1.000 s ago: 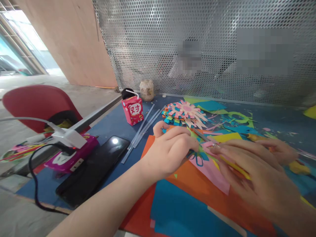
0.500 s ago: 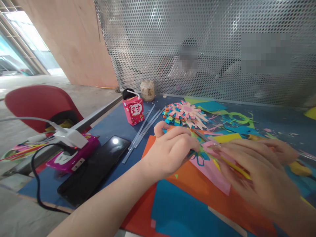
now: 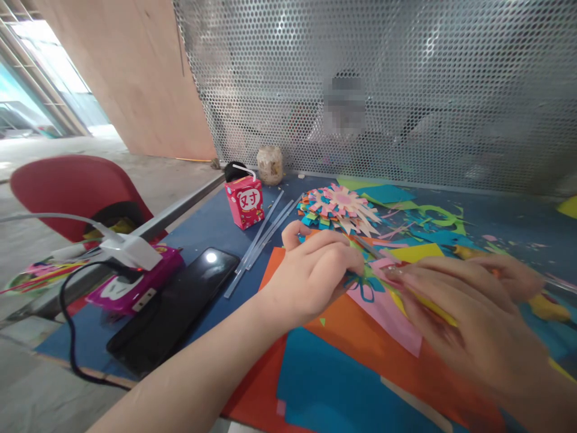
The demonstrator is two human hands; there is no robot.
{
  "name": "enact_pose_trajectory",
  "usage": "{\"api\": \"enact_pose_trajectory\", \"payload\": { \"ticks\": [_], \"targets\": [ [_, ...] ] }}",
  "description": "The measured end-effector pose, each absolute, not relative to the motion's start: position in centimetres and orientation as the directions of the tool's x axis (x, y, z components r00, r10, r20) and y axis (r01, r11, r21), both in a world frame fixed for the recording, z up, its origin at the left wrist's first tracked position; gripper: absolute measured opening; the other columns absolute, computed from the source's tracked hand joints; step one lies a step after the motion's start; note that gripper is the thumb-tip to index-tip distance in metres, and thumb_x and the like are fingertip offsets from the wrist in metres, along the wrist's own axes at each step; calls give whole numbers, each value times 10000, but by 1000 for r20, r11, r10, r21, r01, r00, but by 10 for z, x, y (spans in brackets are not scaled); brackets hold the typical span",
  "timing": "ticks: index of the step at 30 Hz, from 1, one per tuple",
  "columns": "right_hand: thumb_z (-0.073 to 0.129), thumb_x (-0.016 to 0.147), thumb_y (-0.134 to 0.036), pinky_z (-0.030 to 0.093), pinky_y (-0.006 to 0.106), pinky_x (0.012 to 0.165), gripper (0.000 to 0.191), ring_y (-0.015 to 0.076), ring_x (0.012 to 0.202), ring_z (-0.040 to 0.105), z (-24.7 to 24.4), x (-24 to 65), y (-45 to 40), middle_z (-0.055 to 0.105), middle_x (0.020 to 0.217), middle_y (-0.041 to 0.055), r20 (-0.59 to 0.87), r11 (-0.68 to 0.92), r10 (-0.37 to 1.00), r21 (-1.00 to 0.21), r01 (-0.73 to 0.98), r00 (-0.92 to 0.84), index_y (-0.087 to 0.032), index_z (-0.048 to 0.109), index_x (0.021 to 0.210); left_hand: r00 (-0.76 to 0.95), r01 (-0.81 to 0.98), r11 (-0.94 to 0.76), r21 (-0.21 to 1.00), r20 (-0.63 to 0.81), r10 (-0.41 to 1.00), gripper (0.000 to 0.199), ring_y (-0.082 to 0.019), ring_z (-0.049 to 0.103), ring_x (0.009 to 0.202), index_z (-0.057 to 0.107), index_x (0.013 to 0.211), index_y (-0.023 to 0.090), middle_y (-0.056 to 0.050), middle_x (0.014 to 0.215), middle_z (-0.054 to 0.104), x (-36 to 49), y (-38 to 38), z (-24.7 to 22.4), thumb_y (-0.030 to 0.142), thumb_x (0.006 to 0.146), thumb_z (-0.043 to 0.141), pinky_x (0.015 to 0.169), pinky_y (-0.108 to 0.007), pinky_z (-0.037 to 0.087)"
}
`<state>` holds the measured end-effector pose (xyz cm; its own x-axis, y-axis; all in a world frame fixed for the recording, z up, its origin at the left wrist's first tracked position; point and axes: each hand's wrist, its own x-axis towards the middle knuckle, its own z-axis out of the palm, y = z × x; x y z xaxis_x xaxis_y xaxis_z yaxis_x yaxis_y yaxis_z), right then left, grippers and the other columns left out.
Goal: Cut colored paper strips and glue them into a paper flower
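My left hand [image 3: 311, 273] reaches over orange paper [image 3: 342, 343], its fingertips pinched together on a small paper flower [image 3: 367, 290] with blue loops, mostly hidden below the fingers. Close by on the right, my right hand [image 3: 469, 313] is closed around what look like scissors [image 3: 367, 245]; a thin silver blade points toward the left hand, and the grip is largely covered. Pink paper [image 3: 401, 325] lies beneath both hands. Behind the right hand are more fingers [image 3: 509, 273]; whose they are I cannot tell.
Layered fringed paper flowers [image 3: 338, 204] lie beyond my hands, with green scraps [image 3: 442, 216] to their right. Clear sticks [image 3: 265, 231], a red drink carton [image 3: 244, 203], a jar [image 3: 269, 165], a phone [image 3: 175, 310] and a purple power strip [image 3: 135, 279] are leftward. Blue paper [image 3: 333, 385] lies in front.
Both hands keep nearly the same place. The fingers of my right hand have shifted very slightly; the flower and the papers look unmoved.
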<state>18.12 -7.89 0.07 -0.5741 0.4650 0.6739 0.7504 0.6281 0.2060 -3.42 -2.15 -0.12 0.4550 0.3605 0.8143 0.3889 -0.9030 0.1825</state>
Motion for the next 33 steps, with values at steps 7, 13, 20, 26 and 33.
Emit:
{"api": "enact_pose_trajectory", "payload": {
  "ticks": [7,13,20,26,33],
  "targets": [
    [528,836,-103,444,344,872,321,190,1034,582,3,181,-76,678,1017,30,689,634,406,261,728,-600,-211,510,1138,457,386,-899,205,804,380,219,-81,604,778,499,809,203,69,845,653,-34,-22,-3,7,744,572,818,-326,229],
    [490,871,-145,449,332,851,229,181,983,602,9,169,-82,686,951,7,720,570,541,67,819,-435,-256,534,1066,445,360,-879,314,770,457,149,-112,603,790,506,811,203,49,830,660,-35,-24,-1,108,774,614,826,-345,251],
    [564,817,-274,464,408,739,123,242,818,618,17,162,-78,672,841,58,794,452,566,-73,889,-222,-248,592,934,325,-105,-269,957,289,901,404,-116,591,689,402,810,214,64,705,566,-23,-20,3,168,620,755,677,-284,433],
    [578,806,-275,470,465,851,209,253,1010,590,11,163,-76,652,1025,54,700,418,713,-396,818,-26,-255,599,1013,526,-244,270,931,-106,844,511,-101,619,613,433,822,194,44,689,631,-19,-18,3,213,510,837,638,-247,477],
    [553,838,-307,566,331,764,192,208,1001,632,10,165,-72,680,963,46,510,410,860,-701,583,9,-250,551,1022,535,-222,271,937,-115,837,508,-81,604,559,446,833,182,68,609,625,-18,-20,5,151,505,833,596,-214,471]
  ]
}}
